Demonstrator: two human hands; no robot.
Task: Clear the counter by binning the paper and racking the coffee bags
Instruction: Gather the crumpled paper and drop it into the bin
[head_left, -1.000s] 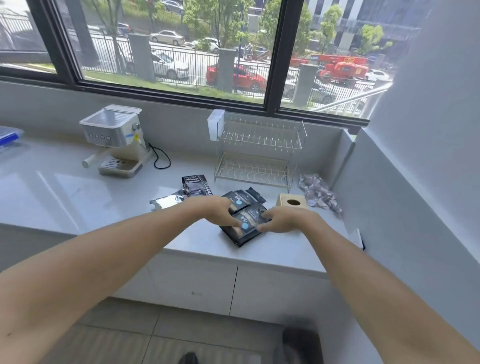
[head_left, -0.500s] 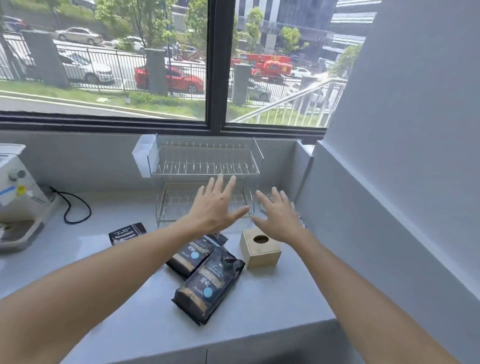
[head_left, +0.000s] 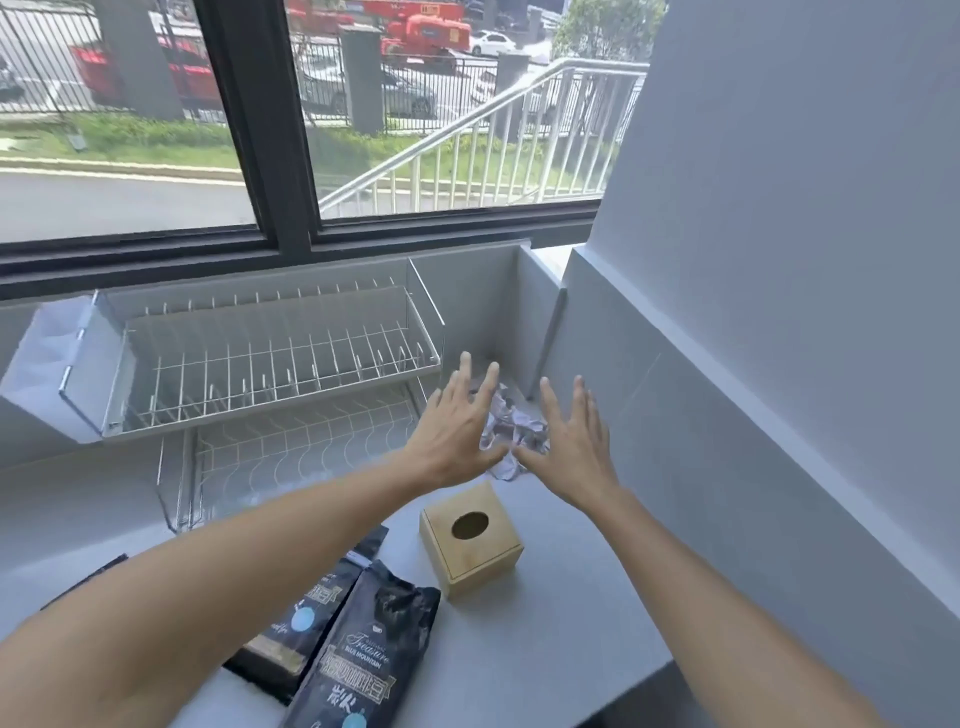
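Observation:
Crumpled pale paper (head_left: 515, 427) lies in the counter's back right corner, right of the wire rack (head_left: 270, 358). My left hand (head_left: 453, 431) and my right hand (head_left: 569, 447) hover over the paper with fingers spread, holding nothing; I cannot tell whether they touch it. The hands hide part of the paper. Two black coffee bags lie flat near the front edge: one (head_left: 363, 660) on the right, the other (head_left: 301, 623) partly under it and under my left forearm. The corner of a third black bag (head_left: 104, 567) shows at the far left.
A small wooden tissue box (head_left: 470, 540) with a round hole stands between the bags and the paper. The two-tier rack has bare shelves and a clear cup (head_left: 47, 358) on its left end. A grey wall (head_left: 727, 415) bounds the counter (head_left: 561, 644) on the right.
Both hands let go of the coffee bags a second ago and have moved forward and right, past the tissue box, to hover over the crumpled paper. The view has moved closer.

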